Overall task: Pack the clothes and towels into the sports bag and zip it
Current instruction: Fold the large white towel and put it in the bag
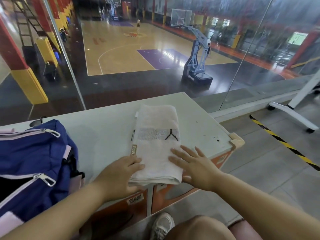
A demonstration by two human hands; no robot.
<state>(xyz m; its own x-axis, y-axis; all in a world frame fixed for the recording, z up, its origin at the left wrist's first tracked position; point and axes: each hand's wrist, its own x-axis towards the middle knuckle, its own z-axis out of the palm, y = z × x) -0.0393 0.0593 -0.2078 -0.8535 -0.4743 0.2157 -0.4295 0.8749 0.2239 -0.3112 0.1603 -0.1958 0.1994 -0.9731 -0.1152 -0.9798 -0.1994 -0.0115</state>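
Basketball court beyond a glass wall at 12 o'clock; nearer, a white flat-topped surface (103, 129) with orange fronts. Folded pale pink terry towel (157, 141) lying lengthwise on that surface, near end at the front lip. Blue fabric sports bag with pale pink trim (34, 153) at 9 o'clock of the towel, apart from it, nearest zip apparently open onto a dark inside.

Step in hand, by the look of it: taking up the towel for the bag. To do it well:
- Keep the fold together by getting a hold under both near corners, not just one.
- Lift level and carry toward 9 o'clock.
- Lower flat through the open zip.
- Tuck loose edges clear of the teeth, ready for zipping later.

Left hand (119, 175) at 7 o'clock of the towel: fingers (138, 163) lightly bent on top of the near-left corner, thumb seemingly tucked beneath the near edge, pinching the layers. Right hand (195, 168) at 4 o'clock: fingers (174, 153) straight and fanned wide, tips resting on the towel's right margin, palm just beside the edge, gripping nothing.
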